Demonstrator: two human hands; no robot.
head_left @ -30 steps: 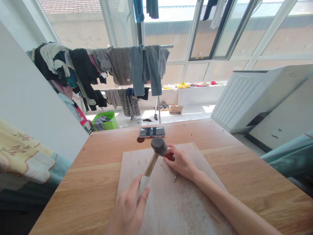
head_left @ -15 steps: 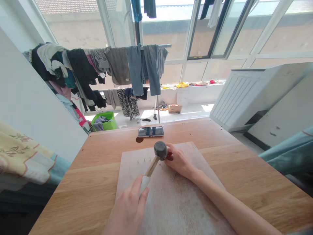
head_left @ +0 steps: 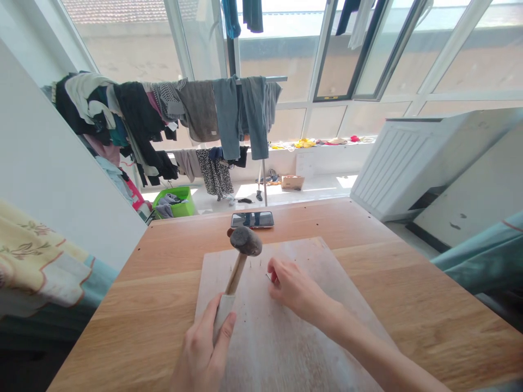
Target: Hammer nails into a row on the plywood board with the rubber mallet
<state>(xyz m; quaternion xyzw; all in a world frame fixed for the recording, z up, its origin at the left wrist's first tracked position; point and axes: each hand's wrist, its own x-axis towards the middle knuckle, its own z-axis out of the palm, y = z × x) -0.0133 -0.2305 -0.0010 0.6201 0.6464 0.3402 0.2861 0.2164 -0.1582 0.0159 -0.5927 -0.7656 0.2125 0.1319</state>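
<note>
So I've got my left hand (head_left: 206,344) wrapped around the handle of a mallet (head_left: 236,275), head tipped up above the board (head_left: 265,348), which lies flat on the counter (head_left: 163,277). My right hand (head_left: 294,286) is curled in near the board's far half, fingertips pinched on what looks like a loose nail (head_left: 268,277), sitting at a slant. Progress-wise, I'd call it partway: there's a short row of upright nails (head_left: 260,263) standing in the wood, though the mallet covers part of that row so no exact count, and the pinched one isn't upright. Can't tell if more are under my hand. As for containers, there's a green tub (head_left: 184,208) on the floor past the counter with greyish clothes (head_left: 165,208) in it, plus a cardboard box (head_left: 292,183) whose insides I can't make out.
</note>
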